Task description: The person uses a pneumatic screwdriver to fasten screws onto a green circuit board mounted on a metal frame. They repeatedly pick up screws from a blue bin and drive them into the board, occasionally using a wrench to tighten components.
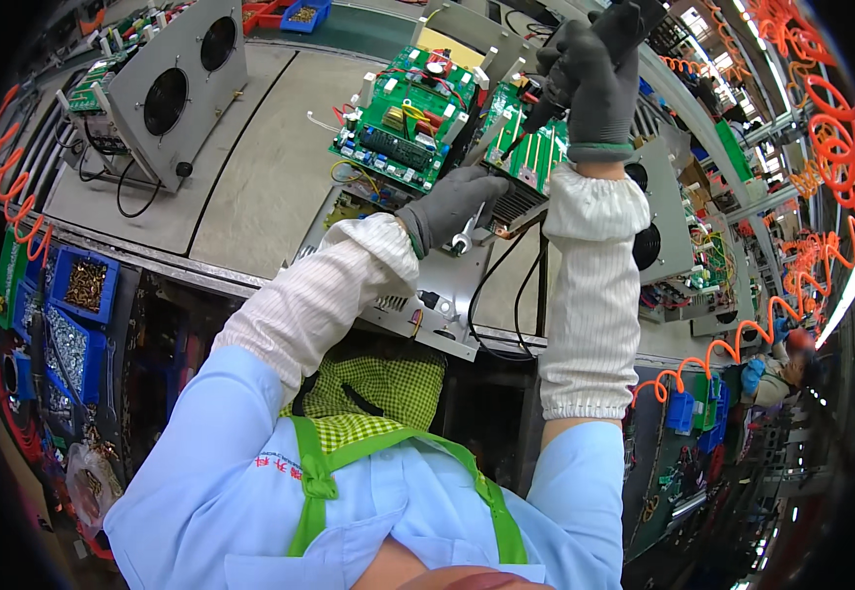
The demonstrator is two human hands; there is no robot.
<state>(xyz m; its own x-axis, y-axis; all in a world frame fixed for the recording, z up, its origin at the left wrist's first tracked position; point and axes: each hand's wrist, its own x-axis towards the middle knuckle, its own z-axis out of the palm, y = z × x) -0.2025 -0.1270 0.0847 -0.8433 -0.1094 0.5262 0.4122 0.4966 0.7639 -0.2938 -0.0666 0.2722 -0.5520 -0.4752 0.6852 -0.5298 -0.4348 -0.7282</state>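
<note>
My right hand [589, 84], in a dark grey glove, is wrapped round a black power screwdriver [542, 115]. The tool's thin bit slants down and left toward a green circuit board [528, 138] on a finned heatsink [518, 204]. Beside the front left of that heatsink is my left hand [455, 205], also gloved and closed. A metal wrench [463, 240] sticks out from under its fingers, its head lying low over a metal chassis plate [452, 280]. Farther left on the chassis stands a larger green circuit board [408, 118] with wires and connectors.
At left stands a grey metal panel with two fans [167, 98]. Black cables [518, 295] loop over the bench's front edge. Blue bins of small screws [85, 283] sit lower left. Orange coiled hoses [825, 128] hang at right, near another fan panel [661, 211].
</note>
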